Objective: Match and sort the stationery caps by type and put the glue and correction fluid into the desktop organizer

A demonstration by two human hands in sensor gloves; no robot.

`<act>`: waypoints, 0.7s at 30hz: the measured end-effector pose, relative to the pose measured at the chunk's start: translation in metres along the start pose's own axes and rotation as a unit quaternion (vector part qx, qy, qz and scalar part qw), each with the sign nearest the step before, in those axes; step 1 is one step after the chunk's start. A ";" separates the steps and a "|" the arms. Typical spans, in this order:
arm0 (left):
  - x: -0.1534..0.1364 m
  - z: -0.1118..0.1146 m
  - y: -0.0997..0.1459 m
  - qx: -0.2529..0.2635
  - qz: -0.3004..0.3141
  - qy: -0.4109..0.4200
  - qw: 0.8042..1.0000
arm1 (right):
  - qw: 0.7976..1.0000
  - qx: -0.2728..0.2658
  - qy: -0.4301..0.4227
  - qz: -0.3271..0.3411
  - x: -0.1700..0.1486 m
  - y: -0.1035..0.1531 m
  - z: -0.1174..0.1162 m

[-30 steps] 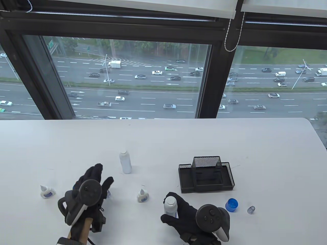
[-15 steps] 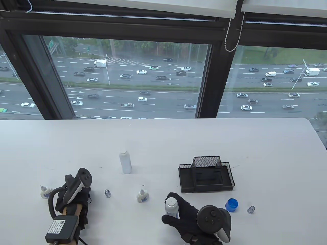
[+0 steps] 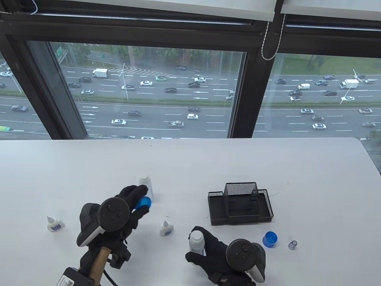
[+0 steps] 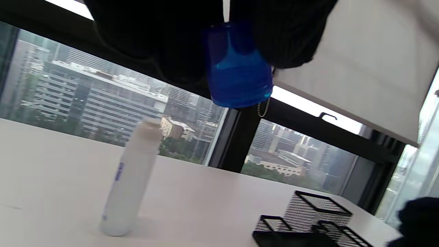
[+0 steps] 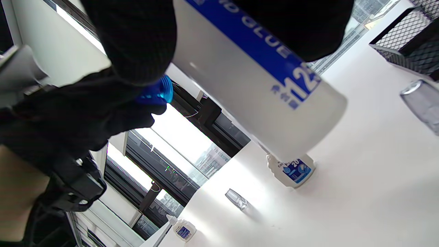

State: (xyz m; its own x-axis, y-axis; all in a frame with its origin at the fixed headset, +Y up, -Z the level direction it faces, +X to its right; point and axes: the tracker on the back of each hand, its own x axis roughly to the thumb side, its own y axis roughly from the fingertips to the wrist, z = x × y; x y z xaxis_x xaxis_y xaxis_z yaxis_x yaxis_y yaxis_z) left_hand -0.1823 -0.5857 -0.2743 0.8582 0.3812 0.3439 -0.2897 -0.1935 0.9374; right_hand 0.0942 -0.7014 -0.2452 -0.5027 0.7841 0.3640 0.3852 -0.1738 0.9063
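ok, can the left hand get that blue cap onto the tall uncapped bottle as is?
Probably yes. The left hand holds the blue cap near the tall bottle, whose top is bare; nothing sits between them.

White desk (image 3: 268,166) with a rounded far right corner sits right up against a big window (image 3: 148,92) with thick black frames (image 3: 253,98), and there's a white roller blind (image 3: 148,7) pulled most of the way up with a beaded cord (image 3: 269,38) hanging down on the right. Outside you're looking down on a wide multi-lane highway (image 3: 190,119) full of cars, green strips between the lanes, and the left wrist view catches grey high-rise buildings (image 4: 85,92). Light is flat, overcast daylight, pretty soft across the desk.
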 end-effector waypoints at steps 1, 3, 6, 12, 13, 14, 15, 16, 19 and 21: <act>0.010 0.002 0.002 -0.001 0.020 0.010 1.000 | 1.000 -0.001 -0.001 0.000 0.000 0.000 0.000; 0.035 0.010 0.008 -0.018 0.072 0.040 0.996 | 1.000 0.000 -0.005 0.000 0.000 0.000 0.000; 0.059 0.024 0.015 -0.028 0.115 0.064 0.991 | 1.000 -0.002 -0.007 0.001 -0.001 0.001 0.001; 0.076 0.040 0.018 -0.004 0.133 0.027 0.991 | 1.000 0.005 -0.002 -0.003 -0.001 0.001 0.000; 0.078 0.042 0.019 0.002 0.136 0.016 0.991 | 1.000 0.005 -0.001 -0.002 -0.001 0.001 -0.001; 0.080 0.044 0.021 0.010 0.143 0.008 0.990 | 1.000 0.006 0.001 -0.002 -0.001 0.001 -0.001; 0.082 0.046 0.021 0.017 0.148 0.001 0.989 | 1.000 0.010 0.005 -0.002 -0.001 0.001 -0.002; 0.085 0.048 0.022 0.023 0.151 -0.016 0.988 | 1.000 0.010 0.009 0.000 0.000 0.001 -0.003; 0.091 0.056 0.022 0.007 0.165 -0.039 0.985 | 1.000 0.012 0.015 0.004 0.001 0.001 -0.004; 0.092 0.058 0.022 0.002 0.165 -0.040 0.986 | 1.000 0.015 0.020 0.006 0.002 0.001 -0.005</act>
State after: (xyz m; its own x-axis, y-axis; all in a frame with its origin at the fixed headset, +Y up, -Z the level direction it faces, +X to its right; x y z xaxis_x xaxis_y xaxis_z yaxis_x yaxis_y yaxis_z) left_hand -0.0855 -0.6073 -0.2250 0.7485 0.2251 0.6238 -0.5562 -0.2991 0.7753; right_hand 0.0901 -0.7030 -0.2422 -0.5286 0.7571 0.3839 0.4139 -0.1650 0.8952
